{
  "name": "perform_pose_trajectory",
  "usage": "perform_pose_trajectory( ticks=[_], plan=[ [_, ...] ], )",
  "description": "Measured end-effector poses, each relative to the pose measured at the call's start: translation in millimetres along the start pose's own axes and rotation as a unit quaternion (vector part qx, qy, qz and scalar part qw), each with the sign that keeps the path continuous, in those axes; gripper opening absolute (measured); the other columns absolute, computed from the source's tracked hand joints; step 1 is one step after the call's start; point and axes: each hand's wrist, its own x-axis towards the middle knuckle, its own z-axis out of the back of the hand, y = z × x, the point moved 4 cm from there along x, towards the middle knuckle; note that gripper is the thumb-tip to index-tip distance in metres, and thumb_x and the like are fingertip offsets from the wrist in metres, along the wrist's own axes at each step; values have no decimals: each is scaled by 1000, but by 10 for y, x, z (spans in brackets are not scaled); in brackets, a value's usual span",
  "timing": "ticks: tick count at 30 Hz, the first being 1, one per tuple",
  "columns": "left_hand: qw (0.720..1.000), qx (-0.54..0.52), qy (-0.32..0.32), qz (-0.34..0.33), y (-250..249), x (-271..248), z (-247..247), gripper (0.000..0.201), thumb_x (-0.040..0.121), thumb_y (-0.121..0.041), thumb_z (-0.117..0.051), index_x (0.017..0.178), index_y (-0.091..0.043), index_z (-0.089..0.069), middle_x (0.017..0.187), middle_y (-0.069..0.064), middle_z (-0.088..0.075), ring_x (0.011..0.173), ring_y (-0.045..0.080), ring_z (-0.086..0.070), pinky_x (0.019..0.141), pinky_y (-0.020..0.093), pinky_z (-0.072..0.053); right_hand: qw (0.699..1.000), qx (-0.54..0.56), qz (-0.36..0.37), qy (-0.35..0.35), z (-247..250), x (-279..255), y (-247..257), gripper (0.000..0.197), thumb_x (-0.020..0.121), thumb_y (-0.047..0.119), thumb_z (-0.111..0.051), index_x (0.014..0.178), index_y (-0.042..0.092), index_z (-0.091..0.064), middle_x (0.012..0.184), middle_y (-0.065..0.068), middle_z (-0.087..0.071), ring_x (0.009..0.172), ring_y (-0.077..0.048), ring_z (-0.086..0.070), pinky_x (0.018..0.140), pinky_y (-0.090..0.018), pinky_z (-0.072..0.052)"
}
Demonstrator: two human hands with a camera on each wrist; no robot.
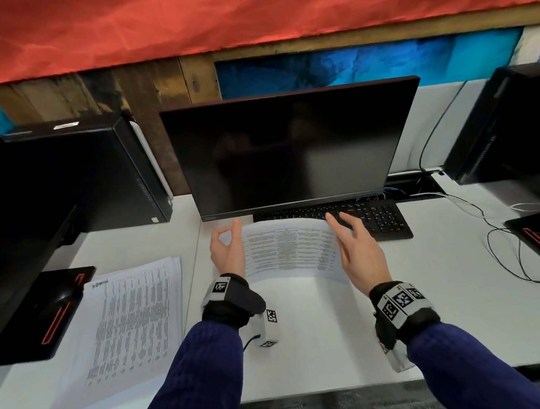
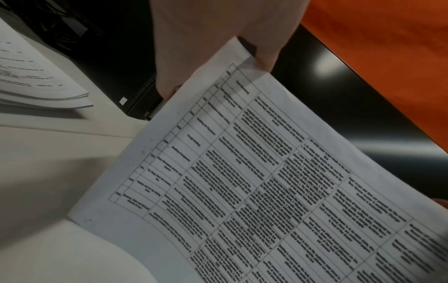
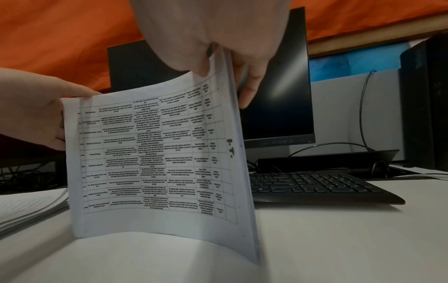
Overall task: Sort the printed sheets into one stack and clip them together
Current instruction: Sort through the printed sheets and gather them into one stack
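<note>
Standing a thin bundle of printed sheets (image 1: 289,251) on its bottom edge on the white desk (image 1: 445,304), just in front of the keyboard (image 1: 343,218) and the dark monitor (image 1: 290,148). Left hand (image 1: 225,249) pinching the upper left corner between thumb and fingers; right hand (image 1: 358,252) gripping the right edge near the top, thumb in front, fingers (image 3: 252,84) behind. Bowing already between the two grips: light, floppy, probably slippery sheet on sheet, so likely best held by both side edges and tapped square. Lying flat well to the left, a second, fanned stack of printed pages (image 1: 124,336), yet to be merged. No clip visible anywhere
</note>
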Motion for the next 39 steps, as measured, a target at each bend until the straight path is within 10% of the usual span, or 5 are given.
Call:
perform_pose_trajectory(
  ticks=[6,13,19,28,39],
  plan=[
    [987,104,-20,-118,-146,3,-16,13,94,-33,-52,97,-20,-53,99,1,-57,94,23,-58,70,24,-43,999,33,-31,27,-33,54,-43,64,84,-5,-55,142,17,-43,105,-7,-53,99,-25,-51,81,-34,-46],
    [662,602,114,-431,-229,-333,-662,39,90,-52,-35,105,-23,-57,100,-2,-58,99,19,-55,114,48,-11,997,66,-36,16,-33,99,-39,34,86,2,-58,117,16,-57,99,-5,-53,94,-23,-50,77,-29,-38],
    [590,648,184,-445,-173,-614,-1084,42,84,-1,-49,122,-16,-44,112,4,-62,104,26,-58,90,38,-38,993,110,-45,9,26,105,-68,33,89,5,-53,120,17,-55,109,-4,-56,103,-24,-53,86,-30,-40],
    [911,248,195,-265,-661,-240,-420,19,91,-6,-51,104,-21,-53,94,-9,-64,88,9,-63,77,21,-50,800,481,-358,4,-78,-71,-526,107,70,20,-82,151,20,-12,150,-6,-31,136,-22,-35,107,-38,-34],
    [990,0,41,-134,-17,-436,-290,35,94,-11,-52,128,-17,-45,110,-7,-59,100,4,-60,81,16,-51,770,577,-262,79,-43,192,-32,31,80,-5,-65,107,11,-66,110,-10,-71,101,-28,-66,91,-42,-52]
  ],
)
